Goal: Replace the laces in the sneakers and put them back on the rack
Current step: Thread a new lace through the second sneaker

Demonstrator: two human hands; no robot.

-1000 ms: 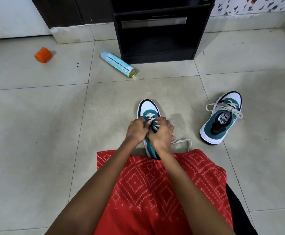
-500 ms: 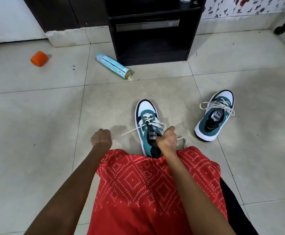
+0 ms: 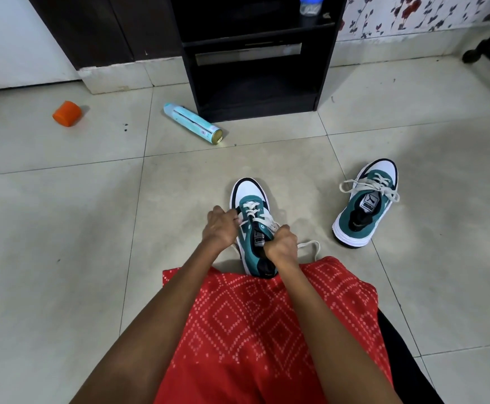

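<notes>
Our left fingers [image 3: 232, 214] are curled tight against the left eyelet row of the teal-and-white leather sneaker [image 3: 248, 193] and seem to pinch the flat off-white lace [image 3: 259, 217] there, though the pinch itself is hidden from us. Our right fingers [image 3: 281, 230] are closed in a fist round the same lace just above the tongue. The trouble we foresee begins in that grip. If we pull harder on one side, the two ends will come out uneven, or the shorter end may slide back through its eyelet. Neither hand presses the sneaker down, so a sharp tug could tip or drag it across the pale tiled floor [image 3: 63, 228]. The slack loop of lace lying beside our right wrist could also catch under the sole. Our left hand [image 3: 219, 227] sits knuckles up at the sneaker's left flank, and our right hand [image 3: 282, 246] sits knuckles up over its opening. Both forearms stretch forward and converge above the red patterned cloth [image 3: 267, 316] on our lap. The second teal-and-white sneaker [image 3: 366, 205], laced and loosely tied, lies well apart to the right. The black wooden rack [image 3: 255, 110] stands beyond, and neither sneaker is on it yet.
</notes>
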